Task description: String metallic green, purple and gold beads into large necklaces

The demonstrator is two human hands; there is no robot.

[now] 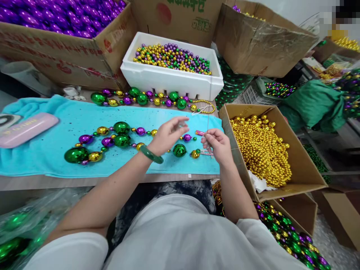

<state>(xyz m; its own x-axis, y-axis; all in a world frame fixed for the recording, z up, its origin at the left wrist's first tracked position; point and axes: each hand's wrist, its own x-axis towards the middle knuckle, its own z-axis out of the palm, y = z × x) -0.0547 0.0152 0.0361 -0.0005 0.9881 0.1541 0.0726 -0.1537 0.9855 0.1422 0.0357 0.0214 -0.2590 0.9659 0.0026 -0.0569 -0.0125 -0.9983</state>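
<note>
My left hand (168, 134), a green bangle (151, 154) on its wrist, hovers over the turquoise towel (64, 123) with fingers apart, its fingertips pinching what looks like a thin thread. My right hand (217, 145) is closed on a long thin needle or wire (209, 108) that stands upright. Under the hands lies a looped strand of green, gold and purple beads (112, 140). A second bead strand (143, 98) lies along the towel's far edge.
A white foam box (171, 80) of mixed small beads stands behind the towel. A cardboard box of gold beads (261, 150) sits at the right. A box of purple beads (56, 17) is at the far left, a pink case (26, 129) on the towel's left end.
</note>
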